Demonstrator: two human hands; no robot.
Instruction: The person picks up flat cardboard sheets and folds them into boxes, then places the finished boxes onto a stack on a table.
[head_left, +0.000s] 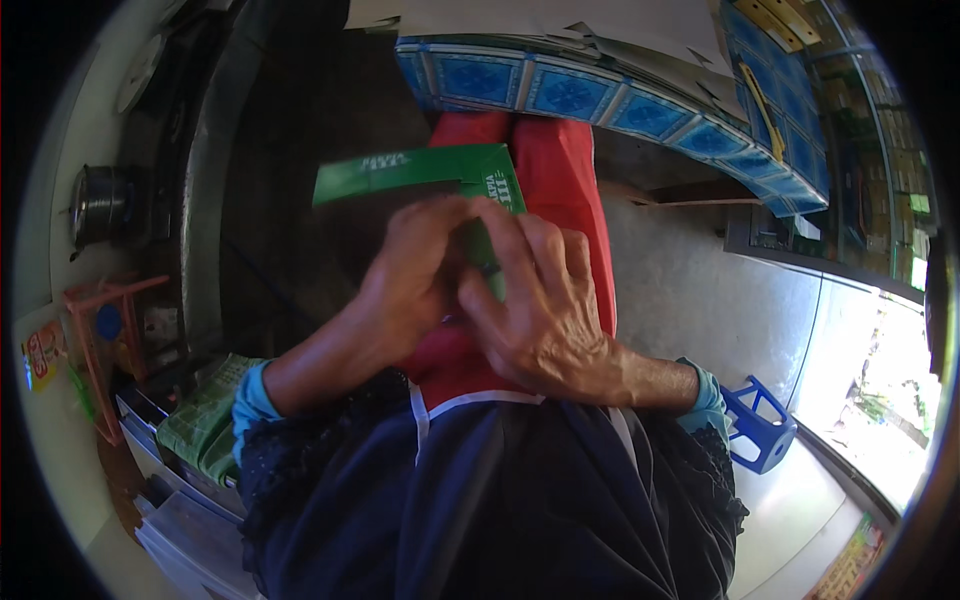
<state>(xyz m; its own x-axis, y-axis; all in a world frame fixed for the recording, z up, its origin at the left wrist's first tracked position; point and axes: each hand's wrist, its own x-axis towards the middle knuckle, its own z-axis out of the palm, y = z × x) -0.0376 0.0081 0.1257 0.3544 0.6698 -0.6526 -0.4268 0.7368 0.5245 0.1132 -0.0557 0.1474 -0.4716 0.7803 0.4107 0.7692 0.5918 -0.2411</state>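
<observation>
A green printed cardboard box (431, 166) is held up over the lap, its dark inside facing me and its wall bearing white writing. My left hand (420, 262) is at the box's near side, its fingers bent at the edge. My right hand (540, 300) lies over the box's right corner, with thumb and fingers bent around that part. The fingertips of both hands meet close together near the middle, and the hands hide much of the box. Red trousers (566, 172) show beneath and beyond it.
Ahead stands a table with a blue tile-patterned cover (570, 90), bearing large paper sheets (645, 37) and a yellow-handled tool (763, 112). A blue plastic stool (761, 427) stands at the right. At the left are a metal pot (101, 204), an orange rack (94, 330) and a folded green cloth or bag (206, 420).
</observation>
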